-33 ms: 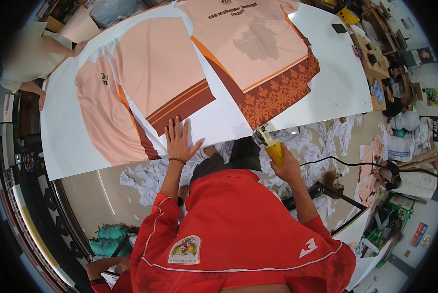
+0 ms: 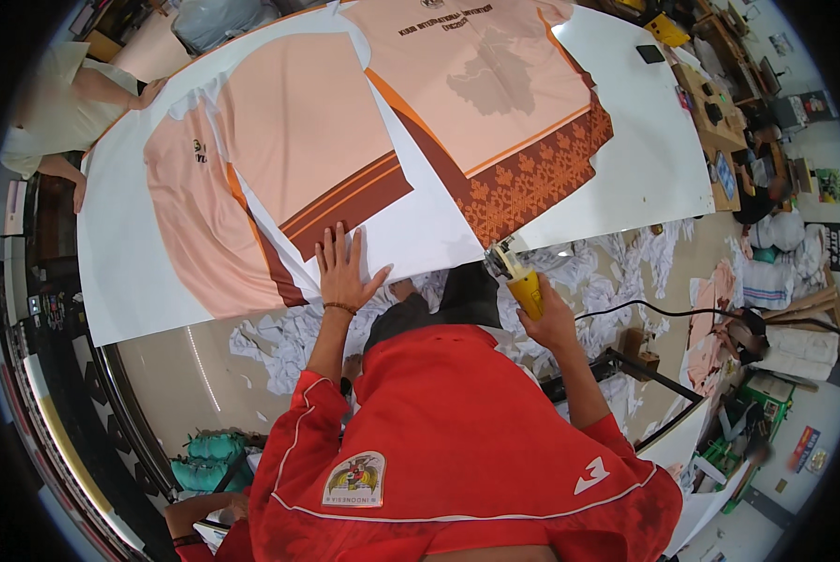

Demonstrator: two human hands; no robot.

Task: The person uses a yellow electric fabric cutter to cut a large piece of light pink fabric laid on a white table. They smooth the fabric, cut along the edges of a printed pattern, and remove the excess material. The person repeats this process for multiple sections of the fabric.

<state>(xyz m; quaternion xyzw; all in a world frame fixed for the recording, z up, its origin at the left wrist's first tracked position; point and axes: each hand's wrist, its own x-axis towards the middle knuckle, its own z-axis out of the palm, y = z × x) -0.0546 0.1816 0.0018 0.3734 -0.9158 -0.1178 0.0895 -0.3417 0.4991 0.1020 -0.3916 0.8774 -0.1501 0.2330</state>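
Note:
My left hand (image 2: 345, 276) lies with fingers spread on white sheet material (image 2: 429, 225), at the lower brown-striped edge of a pale peach fabric piece (image 2: 294, 103). My right hand (image 2: 546, 314) grips a yellow-handled electric cutting tool (image 2: 525, 288), whose metal head touches or nearly touches the sheet at the table's near edge. Just beyond it is the patterned brown-and-orange corner of a printed peach shirt panel (image 2: 495, 131). Another peach piece (image 2: 186, 206) lies wrinkled to the left of my hand.
A co-worker's hands (image 2: 144, 98) rest at the white table (image 2: 663, 169)'s upper left. A dark phone (image 2: 650, 54) lies at upper right. A black cord (image 2: 645, 304) runs rightward from the tool. White scraps (image 2: 626, 272) litter the floor. Another person's arm (image 2: 195, 515) shows at lower left.

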